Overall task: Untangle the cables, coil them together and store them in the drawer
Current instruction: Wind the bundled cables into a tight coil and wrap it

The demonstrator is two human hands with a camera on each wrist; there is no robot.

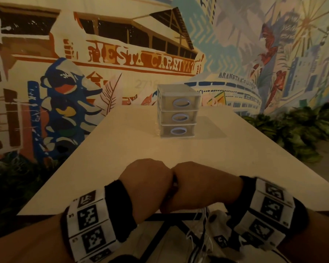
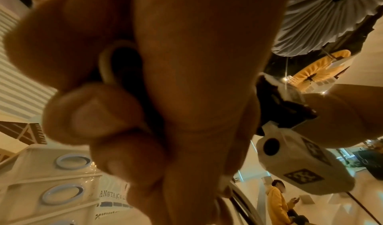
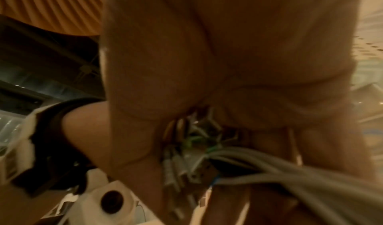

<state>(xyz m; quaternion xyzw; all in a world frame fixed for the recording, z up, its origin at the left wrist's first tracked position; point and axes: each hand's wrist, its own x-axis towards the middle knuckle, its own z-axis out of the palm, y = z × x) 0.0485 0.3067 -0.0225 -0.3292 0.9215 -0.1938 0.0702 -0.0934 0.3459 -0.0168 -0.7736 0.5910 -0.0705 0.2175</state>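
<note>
Nearest the viewer, two forearms wearing black wristbands with white marker blocks are reaching forward over the near edge of a pale table (image 1: 106, 168). The left hand (image 1: 146, 179) and right hand (image 1: 201, 185) are pressing together, knuckle against knuckle, both fingers curling tight around the cables (image 3: 259, 171). From the head view only a dark sliver of cable is showing in the seam between the two fists, while pale strands are dangling below the hands toward the person's lap.

The right wrist view is showing grey cables running out from under the curled fingers (image 3: 311, 146), with several plugs bunching at the heel of the palm. In the left wrist view, a pale loop of cable is peeking out between the thumb and the clenched fingers (image 2: 93, 113).

Judging by this, the coiling step is under way: the bundle is being gathered into a single handful. The next move probably calls for tucking in the hanging strands, freeing one hand, and opening a drawer.

Beyond the fingertips, well apart, a small clear unit of three drawers (image 1: 179, 111) is standing on the table, all three looking closed.

Hard to make out: how many cables there are, whether knots remain, and how neat the coil is. The right wrist view is blurring heavily.
</note>
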